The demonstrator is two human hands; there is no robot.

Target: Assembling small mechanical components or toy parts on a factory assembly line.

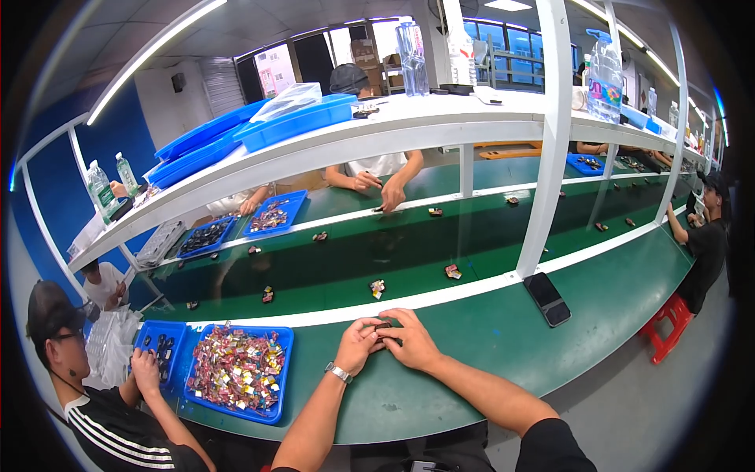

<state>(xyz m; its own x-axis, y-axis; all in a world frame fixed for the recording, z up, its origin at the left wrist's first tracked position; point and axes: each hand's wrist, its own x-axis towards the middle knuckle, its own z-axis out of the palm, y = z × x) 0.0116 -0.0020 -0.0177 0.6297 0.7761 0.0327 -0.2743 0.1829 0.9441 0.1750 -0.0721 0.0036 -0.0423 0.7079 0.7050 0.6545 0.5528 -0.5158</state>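
Left hand [356,346] and right hand [414,344] meet, fingers of both closed on small dark part [383,326], mostly hidden by fingertips. Part sits between hands, above green bench [472,346], just short of white strip [440,298]. Watch [340,372] on left wrist. Blue tray [289,354] left of hands, heaped with small red, yellow and white pieces [237,368]. Black phone [547,300] lies right, on bench by strip. Beyond strip, green belt [330,285] carries scattered small parts [377,289]. Far left, co-worker's hands [145,368] at smaller blue tray [182,340].
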